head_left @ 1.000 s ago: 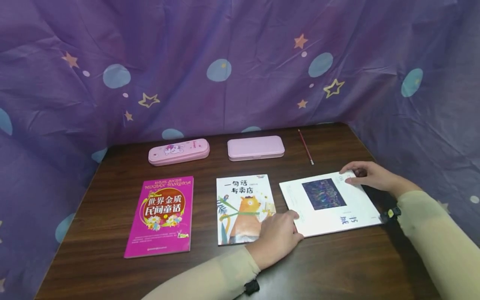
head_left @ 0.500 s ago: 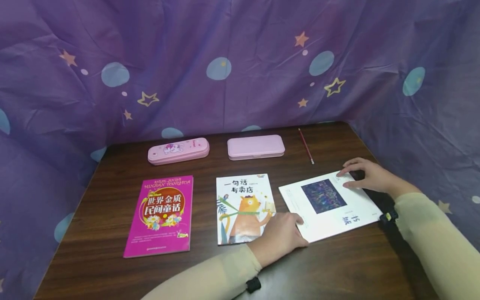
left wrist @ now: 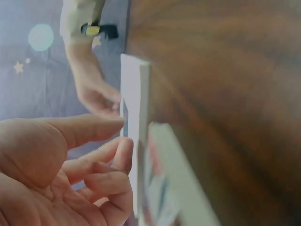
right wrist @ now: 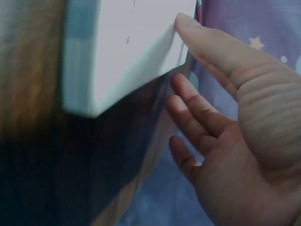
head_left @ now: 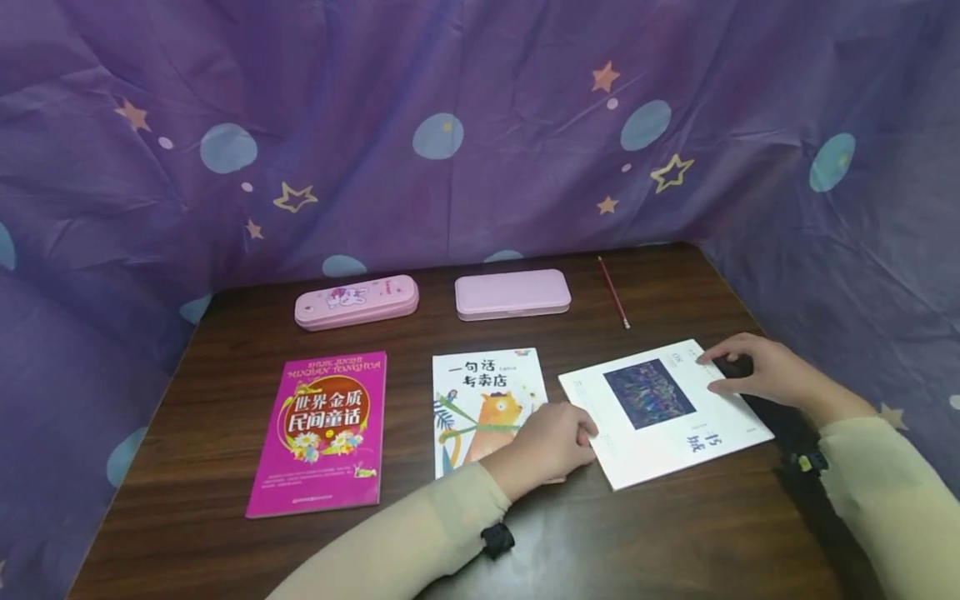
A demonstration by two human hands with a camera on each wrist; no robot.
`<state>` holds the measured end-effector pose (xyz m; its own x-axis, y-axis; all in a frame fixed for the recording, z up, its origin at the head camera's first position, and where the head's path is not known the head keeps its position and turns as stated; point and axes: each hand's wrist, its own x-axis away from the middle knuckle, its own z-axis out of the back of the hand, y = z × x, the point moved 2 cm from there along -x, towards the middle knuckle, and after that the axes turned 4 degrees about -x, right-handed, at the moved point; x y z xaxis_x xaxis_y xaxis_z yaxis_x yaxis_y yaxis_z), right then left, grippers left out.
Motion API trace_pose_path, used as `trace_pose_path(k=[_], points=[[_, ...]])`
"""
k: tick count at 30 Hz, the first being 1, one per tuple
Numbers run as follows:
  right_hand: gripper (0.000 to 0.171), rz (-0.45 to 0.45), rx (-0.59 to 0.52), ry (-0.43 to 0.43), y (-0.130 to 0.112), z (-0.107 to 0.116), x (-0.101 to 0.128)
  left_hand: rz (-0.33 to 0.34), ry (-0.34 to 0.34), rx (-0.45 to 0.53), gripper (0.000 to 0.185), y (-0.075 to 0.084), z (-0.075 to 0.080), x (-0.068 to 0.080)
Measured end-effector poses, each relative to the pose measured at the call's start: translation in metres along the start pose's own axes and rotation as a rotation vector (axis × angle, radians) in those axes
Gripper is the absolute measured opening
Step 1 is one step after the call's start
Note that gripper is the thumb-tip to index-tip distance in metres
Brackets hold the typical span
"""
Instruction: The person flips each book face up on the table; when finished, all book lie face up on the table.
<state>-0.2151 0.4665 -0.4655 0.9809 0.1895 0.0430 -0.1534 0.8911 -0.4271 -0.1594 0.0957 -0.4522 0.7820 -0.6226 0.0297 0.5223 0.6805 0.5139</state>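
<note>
A white book [head_left: 666, 414] with a dark square picture lies turned at an angle on the right of the table. My left hand [head_left: 551, 442] is at its left edge, fingers loosely bent. In the left wrist view the thumb and fingertips of that hand [left wrist: 75, 174] come right up to the book's side. At the opposite edge is my right hand [head_left: 765, 375], thumb and fingers spread apart. The right wrist view shows its thumb [right wrist: 207, 40] against the cover, the other fingers off the edge. Partly under my left forearm and hand lies a bear-picture book [head_left: 480, 404].
A magenta book [head_left: 322, 442] lies at the left. Behind the books are a pink pencil case with a cartoon print [head_left: 356, 302], a plain pink pencil case [head_left: 513, 293] and a red pencil [head_left: 614, 292]. A purple curtain [head_left: 360, 100] hangs behind the table [head_left: 202, 400].
The white book has turned slightly, its lower left corner coming nearer. My left hand has drawn back from that corner, up and left. My right hand has shifted a little to the right.
</note>
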Motion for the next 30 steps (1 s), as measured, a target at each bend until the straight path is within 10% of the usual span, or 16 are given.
trace_pose_path(k=[15,30], points=[[0.059,0.093,0.049,-0.032,0.001,0.007,0.055,0.075,0.078,-0.094,0.027,-0.036,0.023,-0.045],[0.068,0.236,-0.048,0.059,0.006,0.000,0.061,0.194,0.117,-0.106,0.021,-0.042,0.020,-0.051]])
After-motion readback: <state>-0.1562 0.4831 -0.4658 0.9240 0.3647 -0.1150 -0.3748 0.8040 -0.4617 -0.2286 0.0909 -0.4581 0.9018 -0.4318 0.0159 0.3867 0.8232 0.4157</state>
